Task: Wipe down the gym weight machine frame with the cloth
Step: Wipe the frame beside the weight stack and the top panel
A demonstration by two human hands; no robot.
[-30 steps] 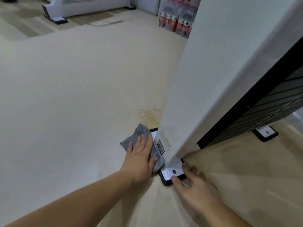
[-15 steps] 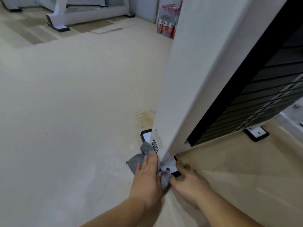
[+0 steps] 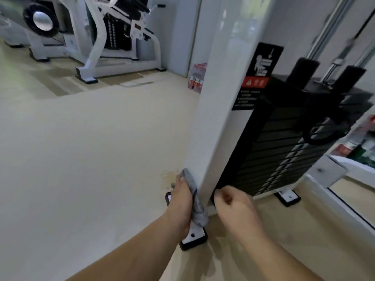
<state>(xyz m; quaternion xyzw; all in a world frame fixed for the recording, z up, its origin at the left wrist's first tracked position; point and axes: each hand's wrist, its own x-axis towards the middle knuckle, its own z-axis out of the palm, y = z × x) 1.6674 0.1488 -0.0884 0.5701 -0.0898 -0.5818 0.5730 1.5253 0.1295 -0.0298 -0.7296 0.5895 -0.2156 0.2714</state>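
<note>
Left hand [image 3: 181, 199] presses grey bunched cloth [image 3: 195, 201] flat against the left face of the white upright frame post [image 3: 219, 118], low down, just above its black-edged foot plate [image 3: 193, 238] on the beige floor [image 3: 81, 159]. Right hand [image 3: 235, 207] is at the post's right edge beside the black weight stack [image 3: 284, 149], fingers curled (blurred, cannot tell if gripping). The 2 hands are apart, 1 each side of the post.

Bare forearms, left hand [image 3: 181, 197], right hand [image 3: 236, 208].
</note>
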